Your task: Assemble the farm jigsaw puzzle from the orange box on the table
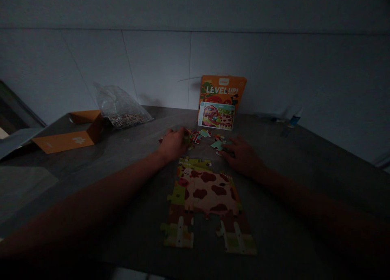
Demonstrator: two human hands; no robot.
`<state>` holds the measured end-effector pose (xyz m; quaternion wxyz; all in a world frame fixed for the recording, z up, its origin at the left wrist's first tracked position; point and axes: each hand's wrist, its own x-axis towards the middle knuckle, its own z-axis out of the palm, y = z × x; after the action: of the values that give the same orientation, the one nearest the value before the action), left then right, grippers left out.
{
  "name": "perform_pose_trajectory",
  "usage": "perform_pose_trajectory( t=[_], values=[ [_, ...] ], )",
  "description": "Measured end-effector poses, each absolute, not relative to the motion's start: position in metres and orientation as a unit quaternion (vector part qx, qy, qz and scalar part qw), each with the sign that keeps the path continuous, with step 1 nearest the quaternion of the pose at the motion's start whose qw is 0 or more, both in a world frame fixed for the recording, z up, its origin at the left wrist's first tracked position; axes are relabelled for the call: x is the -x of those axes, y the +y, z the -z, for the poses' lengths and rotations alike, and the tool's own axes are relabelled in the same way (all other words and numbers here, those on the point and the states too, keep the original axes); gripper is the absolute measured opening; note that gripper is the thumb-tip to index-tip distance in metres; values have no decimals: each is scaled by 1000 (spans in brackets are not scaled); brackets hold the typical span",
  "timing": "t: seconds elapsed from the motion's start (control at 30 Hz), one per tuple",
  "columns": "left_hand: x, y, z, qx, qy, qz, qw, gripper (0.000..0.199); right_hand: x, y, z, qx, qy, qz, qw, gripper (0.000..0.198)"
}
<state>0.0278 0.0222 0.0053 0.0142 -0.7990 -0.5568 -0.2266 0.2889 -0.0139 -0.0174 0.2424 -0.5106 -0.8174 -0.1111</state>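
In dim light, a partly joined jigsaw puzzle of a brown-spotted cow lies on the table, with a gap in its lower edge between two fence parts. Beyond it is a loose heap of puzzle pieces. My left hand is at the heap's left side, fingers curled down around a piece that is mostly hidden. To the right, my right hand has its thumb and fingers at a pale green puzzle piece, close above the joined part.
Against the wall stands an orange "LEVEL UP!" box with a picture card before it. At left are an open orange box and a clear plastic bag of small brown bits. A small blue-labelled bottle sits at the back right.
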Motion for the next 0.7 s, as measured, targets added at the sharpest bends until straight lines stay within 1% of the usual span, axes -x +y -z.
perform_pose_trajectory(
  t=[0.1, 0.17, 0.27, 0.37, 0.43, 0.47, 0.5, 0.57, 0.63, 0.7],
  values=[
    [-31, 19, -8, 803, -480, 339, -93, 31, -287, -18, 14, 416, -860, 73, 285, 45],
    [-36, 13, -9, 791, -427, 399, -182, 29, -284, -24, 10, 336, -896, 46, 285, 55],
    [-44, 5, -10, 782, -361, 428, -273, 30, -280, -34, 5, 275, -922, 36, 270, 59],
    [-44, 5, -11, 793, -326, 418, -300, 32, -280, -37, 5, 292, -915, 45, 276, 58],
    [-35, 14, -13, 788, -346, 421, -285, 34, -281, -34, 6, 328, -895, 49, 297, 54],
    [-28, 20, -14, 778, -374, 433, -260, 34, -282, -32, 7, 353, -882, 51, 309, 51],
    [-20, 27, -15, 757, -415, 450, -226, 33, -282, -29, 9, 382, -866, 54, 318, 48],
    [0, 42, -17, 708, -524, 459, -116, 30, -284, -25, 11, 443, -835, 59, 320, 43],
    [19, 53, -17, 677, -618, 398, -37, 28, -286, -21, 13, 483, -816, 65, 310, 38],
    [33, 60, -16, 668, -650, 361, -24, 24, -287, -19, 14, 499, -808, 68, 305, 33]
  ],
)
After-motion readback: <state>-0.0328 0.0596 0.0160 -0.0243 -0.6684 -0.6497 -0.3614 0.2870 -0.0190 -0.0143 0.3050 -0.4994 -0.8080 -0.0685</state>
